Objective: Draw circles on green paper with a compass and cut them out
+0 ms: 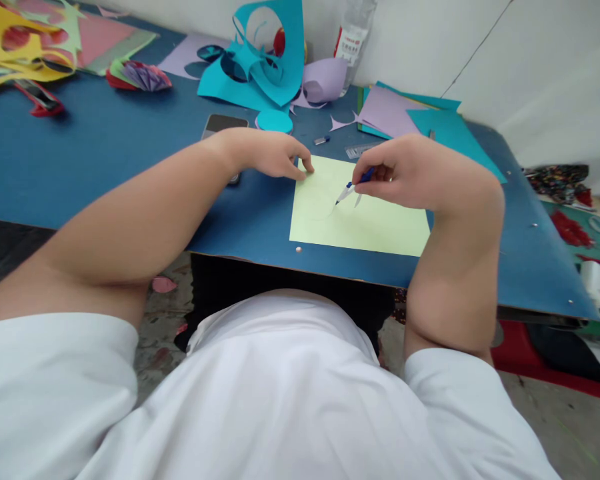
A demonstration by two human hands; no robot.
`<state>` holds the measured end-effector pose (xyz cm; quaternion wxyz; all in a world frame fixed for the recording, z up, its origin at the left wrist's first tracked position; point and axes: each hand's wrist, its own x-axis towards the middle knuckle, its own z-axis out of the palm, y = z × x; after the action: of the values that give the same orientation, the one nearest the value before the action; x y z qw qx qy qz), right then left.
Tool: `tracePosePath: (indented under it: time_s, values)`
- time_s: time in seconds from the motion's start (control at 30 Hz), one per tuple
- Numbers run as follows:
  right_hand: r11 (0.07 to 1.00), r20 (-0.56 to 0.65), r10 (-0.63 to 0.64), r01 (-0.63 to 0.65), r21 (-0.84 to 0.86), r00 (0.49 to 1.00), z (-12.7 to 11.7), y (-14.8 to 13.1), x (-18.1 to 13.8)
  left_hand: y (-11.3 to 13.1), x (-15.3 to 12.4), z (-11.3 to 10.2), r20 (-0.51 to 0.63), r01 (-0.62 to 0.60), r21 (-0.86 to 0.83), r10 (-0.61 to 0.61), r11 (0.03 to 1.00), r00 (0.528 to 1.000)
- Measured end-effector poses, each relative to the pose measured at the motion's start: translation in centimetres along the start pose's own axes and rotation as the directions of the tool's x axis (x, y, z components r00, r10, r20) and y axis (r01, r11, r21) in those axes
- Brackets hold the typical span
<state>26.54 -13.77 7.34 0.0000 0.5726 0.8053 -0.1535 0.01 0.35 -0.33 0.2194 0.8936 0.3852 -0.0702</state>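
Observation:
A pale yellow-green sheet of paper (375, 223) lies flat on the blue table (95, 167) near its front edge. My right hand (415, 173) is closed round a blue and white pen (353, 188), whose tip touches the sheet; a faint curved line shows beside the tip. My left hand (267, 152) rests on the table with its fingertips pinched on the sheet's upper left corner. Both forearms reach in from below, in white short sleeves.
A dark phone (223, 125) lies behind my left wrist. Cut teal paper (265, 67), lilac scraps (323, 80), a clear ruler (363, 151), a pen cap (322, 140) and a bottle (353, 33) stand at the back. Lilac and teal sheets (420, 113) lie right; yellow cuttings (15, 40) far left.

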Motion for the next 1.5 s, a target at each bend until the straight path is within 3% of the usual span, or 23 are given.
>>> tracePosePath:
  time_s: [0.43, 0.67, 1.5]
  values:
    - [1.0, -0.005, 0.002, -0.002, 0.004, 1.0, 0.1, -0.2, 0.0, 0.1, 0.0, 0.0, -0.006, -0.003, 0.003, 0.003, 1.0, 1.0]
    - [0.998, 0.011, 0.065, -0.064, -0.025, 0.998, -0.1, -1.1, -0.2, 0.0, 0.1, 0.0, -0.016, -0.009, 0.014, 0.009, 1.0, 1.0]
    - [0.997, -0.005, 0.075, -0.075, -0.026, 0.997, -0.2, -0.2, -0.2, 0.7, -0.3, -0.3, 0.008, 0.026, -0.007, -0.026, 1.0, 1.0]
